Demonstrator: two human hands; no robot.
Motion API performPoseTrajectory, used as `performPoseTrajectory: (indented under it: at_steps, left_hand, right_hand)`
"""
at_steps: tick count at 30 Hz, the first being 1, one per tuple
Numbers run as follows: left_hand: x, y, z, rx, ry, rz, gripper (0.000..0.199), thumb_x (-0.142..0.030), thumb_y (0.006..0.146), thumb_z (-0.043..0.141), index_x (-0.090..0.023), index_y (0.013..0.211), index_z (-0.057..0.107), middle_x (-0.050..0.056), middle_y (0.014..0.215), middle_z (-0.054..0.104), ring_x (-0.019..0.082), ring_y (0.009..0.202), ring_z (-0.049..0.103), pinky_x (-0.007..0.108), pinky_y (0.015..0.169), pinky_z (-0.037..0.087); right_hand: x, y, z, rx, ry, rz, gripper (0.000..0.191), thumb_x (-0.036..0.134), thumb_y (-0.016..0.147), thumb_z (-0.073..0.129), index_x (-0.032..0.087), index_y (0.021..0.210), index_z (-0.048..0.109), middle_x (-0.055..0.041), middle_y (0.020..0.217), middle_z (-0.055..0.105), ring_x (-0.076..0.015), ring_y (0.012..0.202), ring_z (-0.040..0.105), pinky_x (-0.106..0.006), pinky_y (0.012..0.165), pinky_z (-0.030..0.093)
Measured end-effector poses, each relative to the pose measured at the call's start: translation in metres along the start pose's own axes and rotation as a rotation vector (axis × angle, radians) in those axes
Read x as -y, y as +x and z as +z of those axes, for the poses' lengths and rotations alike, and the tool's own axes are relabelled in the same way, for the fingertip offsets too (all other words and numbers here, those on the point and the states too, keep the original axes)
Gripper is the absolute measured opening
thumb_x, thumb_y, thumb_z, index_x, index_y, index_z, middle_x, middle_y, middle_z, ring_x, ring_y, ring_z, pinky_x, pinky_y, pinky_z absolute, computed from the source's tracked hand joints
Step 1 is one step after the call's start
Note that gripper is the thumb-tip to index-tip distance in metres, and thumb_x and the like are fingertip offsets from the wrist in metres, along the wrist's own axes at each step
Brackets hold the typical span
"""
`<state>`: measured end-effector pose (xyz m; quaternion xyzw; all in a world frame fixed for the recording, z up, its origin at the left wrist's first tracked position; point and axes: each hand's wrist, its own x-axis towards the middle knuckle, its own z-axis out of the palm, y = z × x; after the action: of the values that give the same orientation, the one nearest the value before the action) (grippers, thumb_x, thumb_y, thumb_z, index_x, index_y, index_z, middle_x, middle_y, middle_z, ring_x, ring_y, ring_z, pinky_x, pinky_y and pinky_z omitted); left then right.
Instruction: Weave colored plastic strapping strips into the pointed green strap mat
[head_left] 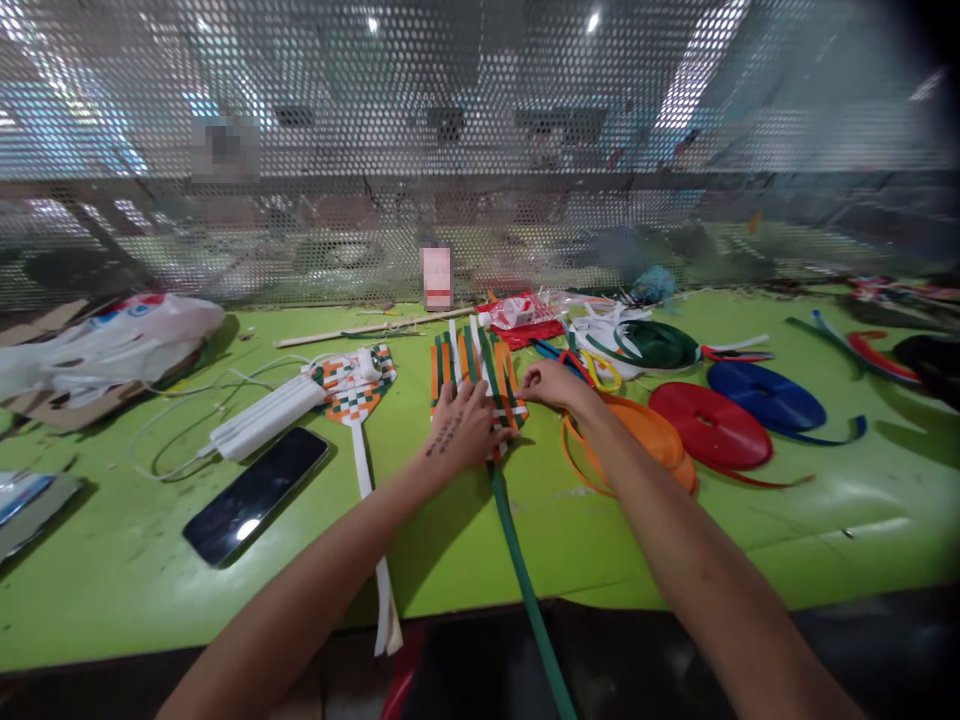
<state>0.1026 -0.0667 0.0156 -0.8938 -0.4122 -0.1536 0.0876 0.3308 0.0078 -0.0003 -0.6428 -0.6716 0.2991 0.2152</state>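
Orange, green and white strips, partly woven into a panel (466, 358), lie on the green table (427, 550). My left hand (466, 425) rests flat on the panel's lower part with its fingers spread. At the panel's right edge, my right hand (551, 385) has its fingers pinched together; whatever they hold is too small to make out. A long green strip (517, 550) runs from the panel's lower end down over the table's front edge. Left of it lies a finished-looking woven piece (356, 390) with white tails.
Orange (637, 440), red (709, 425) and blue (765, 395) coils lie at the right, with a dark green coil (660, 344) behind. At the left are a phone (255, 495), a white power strip (266, 418) and a plastic bag (157, 335). Perforated mesh (480, 150) stands behind.
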Motion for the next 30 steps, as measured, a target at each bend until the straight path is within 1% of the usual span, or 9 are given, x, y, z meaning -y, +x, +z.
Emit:
performPoseTrajectory:
  at_steps: [3, 6, 10, 14, 18, 21, 23, 26, 30]
  left_hand:
    - [-0.008, 0.013, 0.003, 0.002, 0.003, 0.132, 0.061, -0.069, 0.097, 0.048, -0.016, 0.118, 0.071, 0.014, 0.119, 0.065, 0.032, 0.108, 0.055, 0.05, 0.097, 0.036]
    - [-0.008, 0.021, 0.012, 0.022, -0.049, 0.216, 0.057, -0.067, 0.1, 0.043, -0.02, 0.121, 0.07, 0.011, 0.114, 0.069, 0.029, 0.106, 0.056, 0.047, 0.094, 0.035]
    - [-0.004, 0.02, 0.02, 0.029, -0.111, 0.16, 0.049, -0.061, 0.103, 0.043, -0.024, 0.113, 0.073, 0.008, 0.107, 0.074, 0.029, 0.104, 0.056, 0.047, 0.094, 0.032]
    - [-0.004, 0.021, 0.018, 0.028, -0.167, 0.117, 0.048, -0.06, 0.103, 0.045, -0.022, 0.108, 0.073, 0.008, 0.102, 0.075, 0.028, 0.101, 0.056, 0.047, 0.095, 0.031]
    - [-0.006, 0.025, 0.016, 0.022, -0.166, 0.09, 0.046, -0.057, 0.104, 0.046, -0.02, 0.096, 0.072, 0.008, 0.095, 0.074, 0.028, 0.101, 0.056, 0.046, 0.097, 0.031]
    - [-0.006, 0.028, 0.016, 0.024, -0.15, 0.088, 0.046, -0.057, 0.103, 0.047, -0.019, 0.095, 0.071, 0.009, 0.094, 0.072, 0.028, 0.102, 0.056, 0.047, 0.098, 0.032]
    - [-0.005, 0.028, 0.018, 0.023, -0.147, 0.091, 0.045, -0.057, 0.103, 0.048, -0.019, 0.1, 0.072, 0.009, 0.096, 0.071, 0.028, 0.103, 0.057, 0.046, 0.097, 0.033]
    - [-0.002, 0.028, 0.019, 0.02, -0.152, 0.103, 0.041, -0.055, 0.103, 0.049, -0.02, 0.107, 0.072, 0.008, 0.099, 0.071, 0.027, 0.102, 0.057, 0.045, 0.096, 0.032]
    - [-0.003, 0.027, 0.021, 0.023, -0.14, 0.122, 0.038, -0.049, 0.105, 0.046, -0.022, 0.105, 0.073, 0.008, 0.1, 0.07, 0.027, 0.101, 0.056, 0.046, 0.097, 0.031]
  right_hand:
    - [-0.001, 0.002, 0.0, 0.015, 0.02, -0.027, 0.022, 0.016, 0.064, 0.085, 0.016, 0.064, 0.063, 0.0021, 0.059, 0.06, -0.0121, 0.057, 0.053, -0.022, 0.053, 0.035]
    - [-0.001, 0.001, 0.0, -0.001, 0.003, -0.029, 0.018, 0.012, 0.065, 0.082, 0.016, 0.065, 0.064, 0.0008, 0.061, 0.062, -0.0126, 0.059, 0.055, -0.022, 0.053, 0.036]
    - [0.0, -0.002, -0.002, 0.005, 0.019, -0.016, 0.024, 0.023, 0.066, 0.088, 0.017, 0.067, 0.065, 0.0002, 0.063, 0.063, -0.0126, 0.06, 0.055, -0.022, 0.052, 0.038]
    - [0.005, -0.009, -0.007, 0.035, 0.095, 0.075, 0.027, 0.028, 0.067, 0.09, 0.017, 0.071, 0.066, 0.0011, 0.063, 0.063, -0.0099, 0.051, 0.051, -0.021, 0.044, 0.036]
    - [0.007, -0.017, -0.014, 0.054, 0.318, 0.196, 0.02, 0.028, 0.08, 0.082, 0.017, 0.079, 0.066, 0.0032, 0.056, 0.057, -0.0077, 0.042, 0.044, -0.02, 0.038, 0.033]
    - [0.007, -0.02, -0.018, 0.065, 0.473, 0.221, 0.02, 0.024, 0.085, 0.076, 0.017, 0.075, 0.061, 0.0036, 0.055, 0.056, -0.005, 0.038, 0.039, -0.018, 0.034, 0.025]
    - [0.007, -0.019, -0.018, 0.1, 0.485, 0.248, 0.024, 0.021, 0.085, 0.075, 0.018, 0.07, 0.056, 0.0057, 0.05, 0.05, -0.0038, 0.036, 0.035, -0.018, 0.033, 0.02]
    - [0.008, -0.018, -0.016, 0.197, 0.424, 0.312, 0.028, 0.021, 0.084, 0.074, 0.019, 0.066, 0.053, 0.008, 0.043, 0.044, -0.004, 0.032, 0.03, -0.018, 0.032, 0.019]
    - [0.008, -0.016, -0.012, 0.252, 0.379, 0.339, 0.024, 0.022, 0.083, 0.074, 0.019, 0.068, 0.056, 0.0076, 0.041, 0.046, -0.004, 0.031, 0.03, -0.018, 0.032, 0.019]
